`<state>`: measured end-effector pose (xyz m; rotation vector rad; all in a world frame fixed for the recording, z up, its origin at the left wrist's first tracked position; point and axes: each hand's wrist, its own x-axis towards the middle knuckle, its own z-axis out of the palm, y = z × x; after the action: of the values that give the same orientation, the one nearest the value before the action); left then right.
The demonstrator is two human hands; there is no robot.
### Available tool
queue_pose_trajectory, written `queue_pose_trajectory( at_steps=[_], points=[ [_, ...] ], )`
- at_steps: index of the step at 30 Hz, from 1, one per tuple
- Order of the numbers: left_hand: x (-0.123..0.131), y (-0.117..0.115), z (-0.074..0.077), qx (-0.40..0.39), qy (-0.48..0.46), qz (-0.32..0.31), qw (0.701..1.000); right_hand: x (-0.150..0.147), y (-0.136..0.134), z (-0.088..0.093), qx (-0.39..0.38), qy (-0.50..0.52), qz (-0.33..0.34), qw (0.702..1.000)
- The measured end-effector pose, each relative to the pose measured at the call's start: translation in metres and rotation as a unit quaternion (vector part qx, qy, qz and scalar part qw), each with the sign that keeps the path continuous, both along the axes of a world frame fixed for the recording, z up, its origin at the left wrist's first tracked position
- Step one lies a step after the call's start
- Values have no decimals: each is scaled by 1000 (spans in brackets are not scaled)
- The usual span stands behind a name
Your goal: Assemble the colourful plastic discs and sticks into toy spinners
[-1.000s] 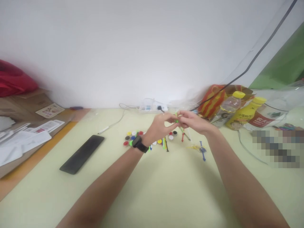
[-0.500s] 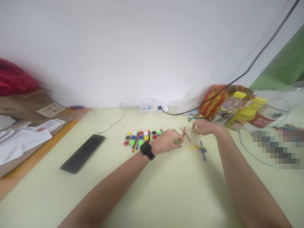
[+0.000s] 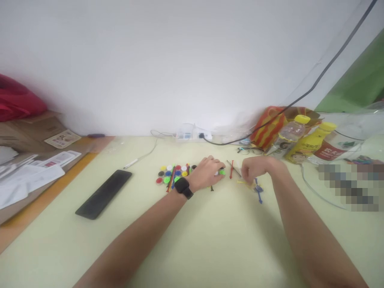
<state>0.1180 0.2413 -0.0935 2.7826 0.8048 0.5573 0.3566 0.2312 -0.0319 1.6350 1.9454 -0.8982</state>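
Note:
My left hand (image 3: pixel 208 172), with a black watch on its wrist, rests curled on the pale yellow table (image 3: pixel 192 240), fingertips pinched on a small green cap (image 3: pixel 222 172). A cluster of small coloured caps (image 3: pixel 172 175) with a few coloured sticks lies just left of it. My right hand (image 3: pixel 255 168) is curled, fingers down on the table by a yellow stick (image 3: pixel 243 183) and a blue stick (image 3: pixel 258 192); what it holds is hidden. A red stick (image 3: pixel 231 169) and a black stick (image 3: pixel 234 168) lie between the hands.
A black flat device (image 3: pixel 103 194) lies at left. Papers and a cardboard box (image 3: pixel 33 160) sit on the far left. A power strip (image 3: pixel 192 136), glasses (image 3: pixel 249 150), a striped bag (image 3: pixel 270 128) and two yellow-capped bottles (image 3: pixel 300 140) line the back right.
Both hands came down from mid-air, where they held a green piece together, to the table. The left hand shifted back toward the caps; the right hand moved nearer, to the yellow stick.

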Motion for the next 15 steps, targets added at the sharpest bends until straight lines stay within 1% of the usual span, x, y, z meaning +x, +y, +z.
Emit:
queue_pose_trajectory(
  at_steps=[3, 5, 7, 9, 11, 13, 15],
  points=[
    [-1, 0, 5, -5, -26, 5, 1000, 3, -1, 8, 36, 43, -3, 998],
    [-3, 1, 12, -12, -74, 12, 997, 3, -6, 17, 69, 99, -23, 992],
    [-5, 1, 21, -31, -127, 15, 991, -2, -10, 25, 106, 169, -49, 979],
    [-7, 0, 30, -62, -163, -3, 985, -9, -14, 29, 149, 235, -79, 957],
    [-7, -2, 36, -88, -189, -29, 978, -20, -14, 30, 190, 294, -111, 930],
    [-5, -3, 39, -91, -215, -43, 972, -31, -13, 28, 209, 356, -139, 900],
    [-3, -3, 40, -70, -235, -43, 969, -41, -12, 25, 210, 411, -156, 873]
  ],
)
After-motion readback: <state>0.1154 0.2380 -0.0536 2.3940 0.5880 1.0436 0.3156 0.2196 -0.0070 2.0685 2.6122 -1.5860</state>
